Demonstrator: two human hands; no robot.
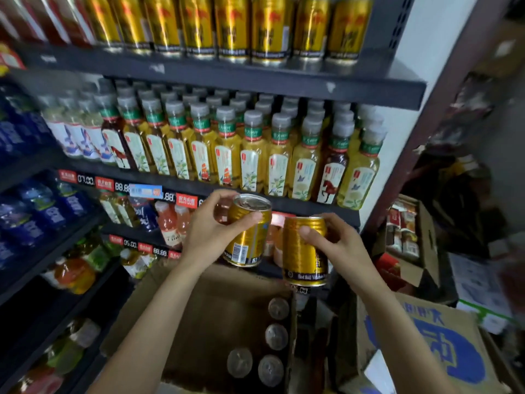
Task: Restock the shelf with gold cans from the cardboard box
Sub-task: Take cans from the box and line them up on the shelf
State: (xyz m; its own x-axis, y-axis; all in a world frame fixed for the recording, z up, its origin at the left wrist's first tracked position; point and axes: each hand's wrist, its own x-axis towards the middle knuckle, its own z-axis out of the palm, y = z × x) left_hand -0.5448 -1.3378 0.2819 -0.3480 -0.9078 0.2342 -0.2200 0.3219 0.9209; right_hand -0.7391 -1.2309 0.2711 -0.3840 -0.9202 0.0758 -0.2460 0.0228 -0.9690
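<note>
My left hand [211, 231] grips a gold can [247, 237], tilted with its silver top toward the shelf. Just to its right, my right hand [338, 245] holds a second gold can [302, 254] upright. Both cans hang in front of the lower shelves, above the open cardboard box [199, 314]. Several can tops [277, 335] show along the box's right side. A row of gold cans [233, 27] stands on the top shelf [255, 78], far above my hands.
Yellow tea bottles [227, 155] fill the middle shelf. Blue bottles [34, 206] stand at the left, orange and green drinks lower down. At the right sit a blue-printed carton [443, 345] and an open box of packets [406, 231]. A dark upright post [443, 109] flanks the shelf.
</note>
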